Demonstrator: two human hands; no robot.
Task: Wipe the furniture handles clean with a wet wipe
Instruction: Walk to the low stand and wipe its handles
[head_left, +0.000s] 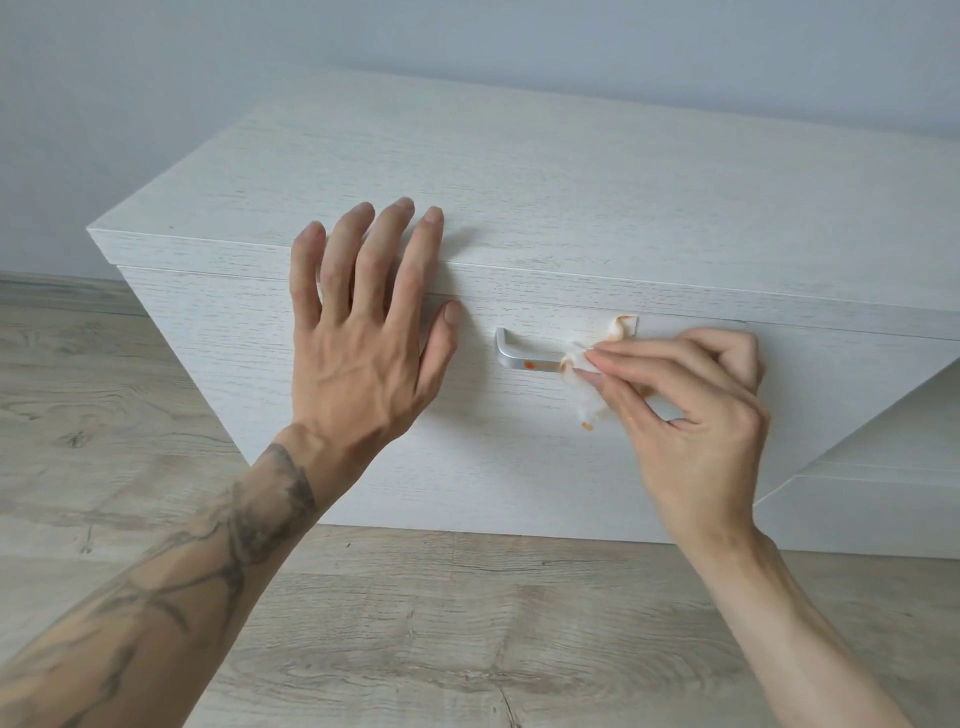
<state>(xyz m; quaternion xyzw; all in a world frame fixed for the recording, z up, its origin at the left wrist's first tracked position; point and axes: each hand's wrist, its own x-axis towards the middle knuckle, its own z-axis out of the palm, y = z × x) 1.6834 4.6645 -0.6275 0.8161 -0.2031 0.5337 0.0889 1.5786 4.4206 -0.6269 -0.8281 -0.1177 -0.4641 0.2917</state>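
A silver bar handle (522, 356) is fixed to the front of a white wood-grain cabinet (571, 171). Orange smears show on the handle's lower edge. My right hand (691, 410) pinches a crumpled white wet wipe (584, 382) stained orange and holds it around the handle's right part, which is hidden under it. My left hand (363, 332) lies flat with straight fingers against the cabinet's front and top edge, left of the handle.
The cabinet stands on a light wood-look floor (441, 623) against a pale grey wall (467, 36). A lower white section of furniture (883, 467) adjoins on the right.
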